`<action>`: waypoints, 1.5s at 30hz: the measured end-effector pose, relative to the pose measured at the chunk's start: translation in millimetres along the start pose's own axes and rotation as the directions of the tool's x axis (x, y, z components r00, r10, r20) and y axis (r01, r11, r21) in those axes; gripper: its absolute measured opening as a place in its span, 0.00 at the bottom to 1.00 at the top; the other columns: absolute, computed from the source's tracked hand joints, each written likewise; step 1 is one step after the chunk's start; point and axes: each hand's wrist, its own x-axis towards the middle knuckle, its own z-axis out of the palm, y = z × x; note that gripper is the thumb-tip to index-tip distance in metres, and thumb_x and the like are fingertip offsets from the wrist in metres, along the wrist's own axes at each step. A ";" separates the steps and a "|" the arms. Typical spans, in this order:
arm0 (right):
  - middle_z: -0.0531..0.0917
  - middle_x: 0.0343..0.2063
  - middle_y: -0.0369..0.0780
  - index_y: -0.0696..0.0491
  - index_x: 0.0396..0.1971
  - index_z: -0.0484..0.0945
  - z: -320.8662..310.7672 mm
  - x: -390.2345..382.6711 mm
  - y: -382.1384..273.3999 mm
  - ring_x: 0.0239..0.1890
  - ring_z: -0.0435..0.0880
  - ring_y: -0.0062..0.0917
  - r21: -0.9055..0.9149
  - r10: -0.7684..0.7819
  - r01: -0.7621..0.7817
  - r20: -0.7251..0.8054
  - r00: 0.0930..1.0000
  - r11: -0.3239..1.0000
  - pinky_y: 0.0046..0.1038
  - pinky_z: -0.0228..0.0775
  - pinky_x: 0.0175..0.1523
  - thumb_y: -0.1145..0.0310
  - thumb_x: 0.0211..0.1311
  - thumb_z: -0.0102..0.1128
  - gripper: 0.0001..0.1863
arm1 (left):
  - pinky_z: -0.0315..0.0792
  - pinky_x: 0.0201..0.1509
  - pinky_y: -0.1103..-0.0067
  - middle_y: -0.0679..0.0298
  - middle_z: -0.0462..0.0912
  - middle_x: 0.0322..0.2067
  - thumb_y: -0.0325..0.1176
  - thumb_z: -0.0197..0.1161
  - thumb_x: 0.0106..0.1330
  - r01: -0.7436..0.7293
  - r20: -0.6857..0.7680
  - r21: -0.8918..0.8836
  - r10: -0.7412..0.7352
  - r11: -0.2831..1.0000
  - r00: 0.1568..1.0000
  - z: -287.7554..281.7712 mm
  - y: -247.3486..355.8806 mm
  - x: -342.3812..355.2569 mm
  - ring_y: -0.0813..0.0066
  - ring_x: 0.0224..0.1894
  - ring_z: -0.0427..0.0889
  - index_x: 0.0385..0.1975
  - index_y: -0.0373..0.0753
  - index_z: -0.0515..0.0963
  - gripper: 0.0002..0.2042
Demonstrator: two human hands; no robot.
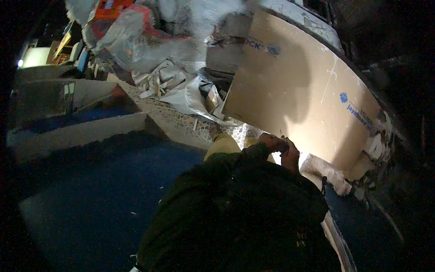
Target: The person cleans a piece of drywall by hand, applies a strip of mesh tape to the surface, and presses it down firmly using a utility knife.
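My left hand (270, 142) and my right hand (291, 157) meet close together in front of my body, fingers closed and turned toward each other. Something small and dark seems to be pinched between them, but shadow and the fingers hide what it is. Just beyond the hands stands a large tan board (290, 77), tilted, with blue printed marks on its face. A shadow falls across its middle. Whether either hand touches the board, I cannot tell.
Crumpled white sheeting (174, 86) lies beyond the patterned tile floor (195, 119). Clear plastic wrapping (133, 41) is heaped at the far left, near an orange item (111, 8). A dark blue surface with a pale raised edge (86, 132) spreads to my left. Torn whitish material (328, 174) sits at right.
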 end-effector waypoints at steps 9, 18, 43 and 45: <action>0.76 0.26 0.49 0.59 0.34 0.66 71.7 9.5 -8.0 0.32 0.77 0.37 -0.015 0.129 -0.132 -0.115 0.985 0.991 0.32 0.68 0.35 0.78 0.49 0.45 0.09 | 0.60 0.13 0.86 0.65 0.72 0.12 0.41 0.63 0.46 0.385 0.285 -0.825 -0.282 0.414 0.916 -45.4 -47.2 -21.0 0.81 0.12 0.67 0.10 0.37 0.73 0.14; 0.75 0.22 0.52 0.59 0.29 0.65 187.8 38.9 -69.7 0.26 0.75 0.46 -0.139 0.134 -0.164 -0.203 0.970 0.977 0.40 0.66 0.30 0.72 0.50 0.44 0.08 | 0.68 0.20 0.81 0.63 0.73 0.14 0.38 0.63 0.47 0.200 0.081 -0.737 -0.210 0.645 0.974 -117.9 -156.3 -43.5 0.75 0.18 0.74 0.17 0.37 0.75 0.10; 0.75 0.20 0.45 0.58 0.27 0.69 356.5 52.2 -57.2 0.25 0.74 0.37 0.041 0.183 -0.190 0.122 0.975 0.981 0.34 0.65 0.29 0.66 0.49 0.48 0.10 | 0.69 0.31 0.75 0.63 0.76 0.25 0.44 0.51 0.57 0.317 0.457 -0.163 -0.214 0.934 0.863 -184.3 -241.3 -107.2 0.71 0.26 0.74 0.33 0.39 0.72 0.14; 0.75 0.19 0.45 0.58 0.28 0.70 366.3 48.8 -31.1 0.25 0.74 0.37 -0.055 0.149 -0.142 0.160 0.976 0.988 0.35 0.65 0.29 0.66 0.48 0.48 0.11 | 0.69 0.31 0.75 0.63 0.76 0.25 0.44 0.51 0.57 0.310 0.466 -0.168 -0.202 0.936 0.862 -181.0 -235.6 -108.3 0.71 0.26 0.74 0.32 0.38 0.73 0.14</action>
